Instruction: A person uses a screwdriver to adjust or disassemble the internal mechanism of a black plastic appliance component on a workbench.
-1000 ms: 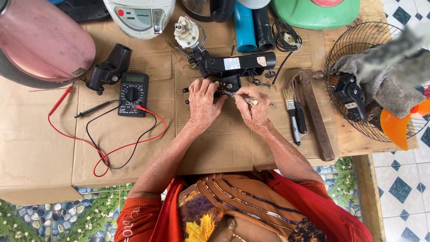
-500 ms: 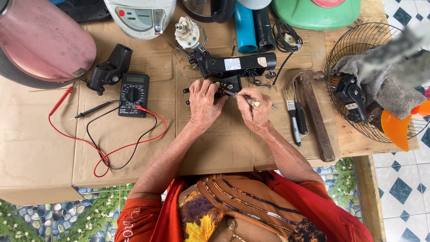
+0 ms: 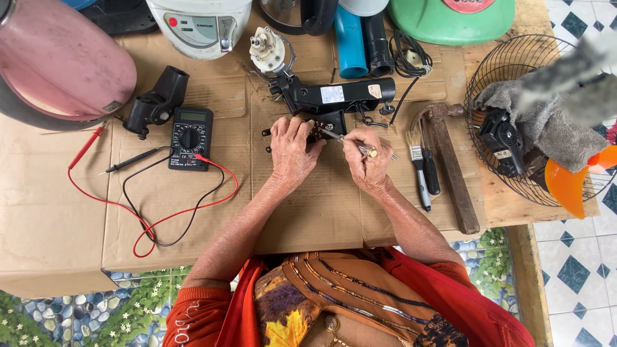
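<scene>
The black fan part (image 3: 334,103) lies on the cardboard (image 3: 308,205), just past both hands. The left hand (image 3: 292,151) presses down on it, fingers curled, while the right hand (image 3: 369,160) pinches a thin screwdriver (image 3: 350,142) — best to keep the part pinned flat and the tip straight, so it doesn't slip.

The right hand (image 3: 367,162) tips its thin metal screwdriver (image 3: 342,139) a little flatter toward the black plastic fan part (image 3: 334,96) than before.

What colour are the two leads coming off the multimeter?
One red, one black, looped over the cardboard; the head view shows them.
</scene>
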